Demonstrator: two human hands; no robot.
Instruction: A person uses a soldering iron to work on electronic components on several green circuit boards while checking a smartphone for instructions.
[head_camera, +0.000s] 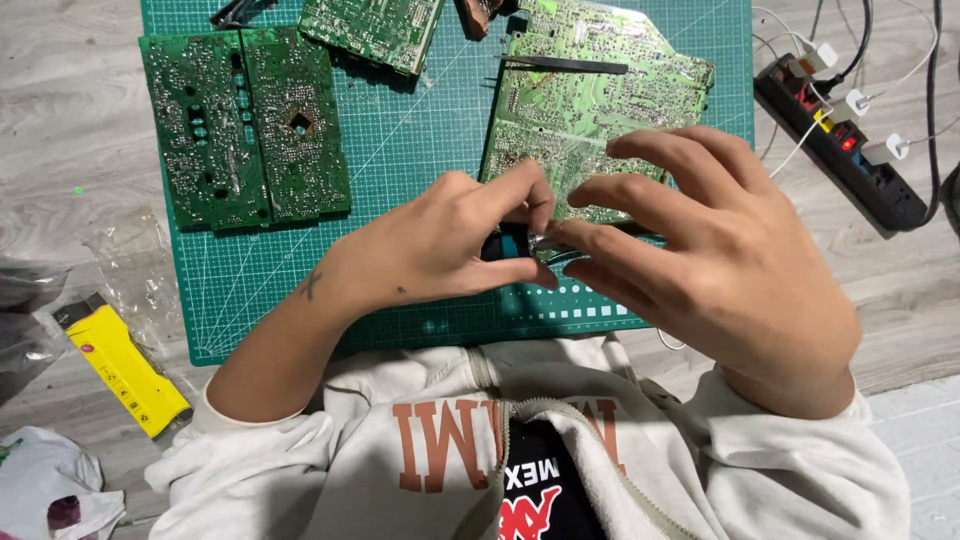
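My left hand (440, 245) grips a small dark tool handle (505, 243), fingers closed around it. My right hand (700, 250) pinches its metal tip (545, 242) between thumb and fingertips, the other fingers spread, as if to steady it. Both meet over the green cutting mat (400, 180) on the desk, just in front of a large circuit board (590, 100). Another board (245, 125) lies at left, a power strip (840, 145) at right.

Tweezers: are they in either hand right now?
No, the black tweezers lie on the far circuit board, while the left hand and right hand pinch a small tool.
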